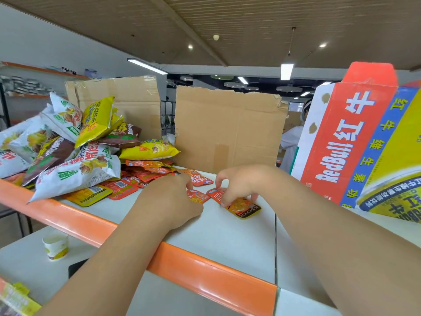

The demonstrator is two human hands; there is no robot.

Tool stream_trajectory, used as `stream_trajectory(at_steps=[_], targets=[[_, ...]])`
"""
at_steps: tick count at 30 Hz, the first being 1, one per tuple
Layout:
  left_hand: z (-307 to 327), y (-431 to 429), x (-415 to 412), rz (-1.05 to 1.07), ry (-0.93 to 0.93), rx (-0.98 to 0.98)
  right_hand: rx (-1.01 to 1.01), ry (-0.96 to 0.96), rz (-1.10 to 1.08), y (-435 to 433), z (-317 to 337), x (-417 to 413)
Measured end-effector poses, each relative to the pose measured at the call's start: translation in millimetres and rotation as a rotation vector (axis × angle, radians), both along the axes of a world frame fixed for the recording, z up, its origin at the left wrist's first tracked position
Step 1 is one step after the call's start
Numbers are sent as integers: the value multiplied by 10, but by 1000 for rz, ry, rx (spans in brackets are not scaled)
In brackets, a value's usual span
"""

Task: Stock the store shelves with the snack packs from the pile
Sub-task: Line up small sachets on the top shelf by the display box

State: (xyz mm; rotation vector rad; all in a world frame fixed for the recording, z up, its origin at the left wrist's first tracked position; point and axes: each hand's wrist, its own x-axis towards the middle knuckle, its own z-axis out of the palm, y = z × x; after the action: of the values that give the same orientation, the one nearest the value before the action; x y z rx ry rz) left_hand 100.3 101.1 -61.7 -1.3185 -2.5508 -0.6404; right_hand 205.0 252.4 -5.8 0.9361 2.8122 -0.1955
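Observation:
A pile of snack packs (75, 151) in white, yellow and brown bags lies at the left of the white top shelf (218, 231), with several small red-orange packs (145, 172) spread at its foot. My left hand (170, 199) rests on the shelf, its fingers curled onto a small red pack (198, 196). My right hand (237, 183) pinches a small orange-red pack (246, 207) that lies flat on the shelf. Another red pack (201, 179) lies just behind my hands.
Two cardboard sheets (227, 131) stand upright at the back of the shelf. A Red Bull carton (355, 142) stands at the right. The shelf's front edge is an orange strip (205, 272). Below left, a paper cup (55, 246) sits on a lower surface.

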Motion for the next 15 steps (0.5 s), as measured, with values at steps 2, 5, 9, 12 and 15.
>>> stream_trajectory(at_steps=[2,5,9,12,15], targets=[[8,-13,9,14,-1,29,-1,23,21,-15,-14,-18],[9,-32,23,29,1,49,-32,43,41,-47,-15,-47],[11,-42,44,22,19,74,-53,34,33,-91,-20,-81],[1,-36,50,12,45,117,3,4,30,-145,-15,-94],[2,-40,51,5,48,144,75,-26,25,-191,-1,-110]])
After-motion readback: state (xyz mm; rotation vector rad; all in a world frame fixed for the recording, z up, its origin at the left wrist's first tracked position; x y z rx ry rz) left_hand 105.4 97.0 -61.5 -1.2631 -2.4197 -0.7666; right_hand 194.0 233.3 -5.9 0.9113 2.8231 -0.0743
